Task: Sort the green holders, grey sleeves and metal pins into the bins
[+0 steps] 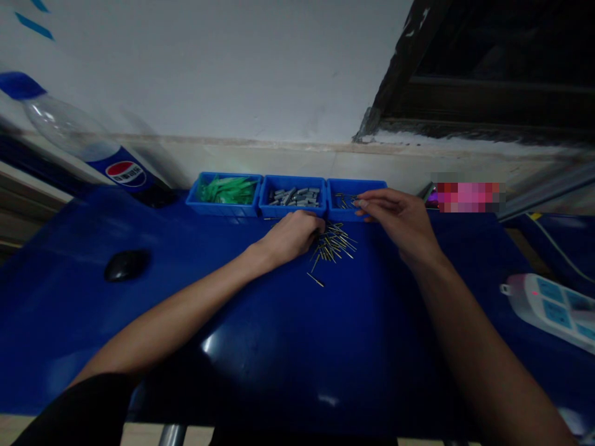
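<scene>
The step in hand seems to be the sorting of thin metal pins [333, 243] between the table [279, 371] and a blue bin [357, 184]. Most of the loose pins lie in a pile on the table, just to the right of the left hand [295, 234], and nearer to the body than the right hand [400, 217]. The left hand has its back upward and its fingers curled at the edge of the pile; whether it holds a pin, I cannot tell. The right hand reaches over that bin, thumb and forefinger nearly closed together; some pins show below its fingertips, but I cannot tell if one is gripped. The next move, in my judgement, calls for a light pinch on a single pin, without dragging its neighbours. The pins lie flat in a loose fan, many with the long axis slanting from far left to near right. One separate pin [316, 280], on the body side of the left hand, slants likewise, its thicker dark end pointing near and right.
</scene>
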`<state>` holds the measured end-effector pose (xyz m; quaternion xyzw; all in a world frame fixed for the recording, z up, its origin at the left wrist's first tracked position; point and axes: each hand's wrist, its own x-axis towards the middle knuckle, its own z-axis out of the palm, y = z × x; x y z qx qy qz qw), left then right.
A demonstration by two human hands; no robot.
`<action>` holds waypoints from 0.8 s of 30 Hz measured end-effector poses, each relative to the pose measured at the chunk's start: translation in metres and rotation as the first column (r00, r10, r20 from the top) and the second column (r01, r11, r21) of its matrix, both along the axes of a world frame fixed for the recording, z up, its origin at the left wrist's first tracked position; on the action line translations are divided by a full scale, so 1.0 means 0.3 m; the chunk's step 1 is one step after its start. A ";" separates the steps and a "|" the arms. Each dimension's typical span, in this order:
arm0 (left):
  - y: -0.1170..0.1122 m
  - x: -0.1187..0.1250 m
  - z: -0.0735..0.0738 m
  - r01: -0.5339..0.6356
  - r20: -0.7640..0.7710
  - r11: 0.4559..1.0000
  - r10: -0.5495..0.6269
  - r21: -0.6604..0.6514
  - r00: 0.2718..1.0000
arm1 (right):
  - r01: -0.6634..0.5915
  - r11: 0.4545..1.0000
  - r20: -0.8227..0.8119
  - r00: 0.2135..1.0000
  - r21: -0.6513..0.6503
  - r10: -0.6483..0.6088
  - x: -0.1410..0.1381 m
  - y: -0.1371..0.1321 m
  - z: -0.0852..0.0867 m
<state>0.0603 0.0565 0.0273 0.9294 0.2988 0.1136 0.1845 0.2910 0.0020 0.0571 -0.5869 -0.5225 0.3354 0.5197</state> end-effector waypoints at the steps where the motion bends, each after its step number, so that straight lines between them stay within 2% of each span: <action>1: 0.003 -0.001 -0.003 0.000 0.012 1.000 0.000 0.000 1.000 | -0.004 1.000 0.000 1.000 -0.002 0.004 0.001 0.000 -0.001; 7: 0.014 -0.007 0.008 -0.062 0.125 0.998 0.060 0.015 0.990 | -0.007 1.000 -0.006 1.000 -0.009 0.007 -0.001 -0.003 0.003; 11: 0.010 -0.002 0.024 -0.099 0.320 0.995 0.085 0.026 0.944 | -0.016 0.999 0.002 1.000 -0.030 0.016 -0.003 -0.004 0.007; 16: -0.013 0.016 0.050 -0.081 0.588 0.981 0.172 -0.179 0.790 | -0.149 0.984 -0.026 0.989 -0.101 0.147 -0.005 -0.010 0.012; 20: -0.029 0.028 0.067 -0.030 0.655 0.955 0.226 -0.296 0.721 | -0.261 0.953 -0.148 0.960 -0.153 0.239 -0.015 -0.019 0.014; 24: -0.033 0.035 0.076 -0.012 0.678 0.924 0.288 -0.381 0.676 | -0.276 0.945 -0.226 0.945 -0.174 0.235 -0.020 -0.020 0.007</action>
